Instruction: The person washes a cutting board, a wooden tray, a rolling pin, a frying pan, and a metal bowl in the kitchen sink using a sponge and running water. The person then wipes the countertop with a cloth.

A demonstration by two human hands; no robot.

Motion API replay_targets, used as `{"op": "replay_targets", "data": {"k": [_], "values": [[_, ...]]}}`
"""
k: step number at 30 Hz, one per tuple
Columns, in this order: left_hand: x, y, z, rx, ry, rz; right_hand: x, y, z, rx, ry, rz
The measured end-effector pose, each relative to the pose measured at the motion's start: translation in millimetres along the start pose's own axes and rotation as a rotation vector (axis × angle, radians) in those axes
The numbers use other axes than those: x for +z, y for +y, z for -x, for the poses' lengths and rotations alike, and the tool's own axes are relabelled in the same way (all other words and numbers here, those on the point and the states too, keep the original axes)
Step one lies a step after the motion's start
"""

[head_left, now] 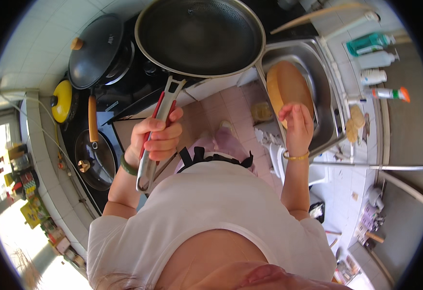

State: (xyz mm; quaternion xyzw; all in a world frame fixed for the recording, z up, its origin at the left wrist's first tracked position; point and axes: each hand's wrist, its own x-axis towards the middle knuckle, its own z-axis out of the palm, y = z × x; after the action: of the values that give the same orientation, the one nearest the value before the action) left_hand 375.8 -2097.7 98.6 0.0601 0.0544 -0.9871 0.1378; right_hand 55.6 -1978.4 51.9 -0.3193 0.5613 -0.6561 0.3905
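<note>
My left hand (pixel 158 137) grips the red and metal handle (pixel 163 101) of a large dark frying pan (pixel 200 36). The pan is raised, its dark inner face towards me, with a textured patch near its far rim. A green bangle circles my left wrist. My right hand (pixel 297 121) holds nothing; its fingers are curled a little and partly apart, over the near edge of the sink as seen from here. Past its fingertips a round wooden cutting board (pixel 291 87) leans inside the steel sink (pixel 322 94).
On the black stove at left sit a wok with a dark lid (pixel 97 50), a yellow lid (pixel 63 101) and a dark pan under a glass lid (pixel 95 159). Bottles (pixel 372 43) and gloves (pixel 355 117) line the sink's right side. A container (pixel 261 111) stands below the sink.
</note>
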Motion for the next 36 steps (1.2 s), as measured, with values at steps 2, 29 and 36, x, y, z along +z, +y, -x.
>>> {"op": "replay_targets", "data": {"k": [2, 29, 36], "values": [[7, -5, 7, -0.056, 0.043, -0.017, 1, 10, 12, 0.044, 0.02, -0.021], [82, -149, -283, -0.571, 0.667, -1.525, -311, 25, 134, 0.106, 0.554, -0.331], [82, -149, -296, -0.486, 0.709, -1.45, -347, -27, -34, -0.113, 0.534, 0.619]]}}
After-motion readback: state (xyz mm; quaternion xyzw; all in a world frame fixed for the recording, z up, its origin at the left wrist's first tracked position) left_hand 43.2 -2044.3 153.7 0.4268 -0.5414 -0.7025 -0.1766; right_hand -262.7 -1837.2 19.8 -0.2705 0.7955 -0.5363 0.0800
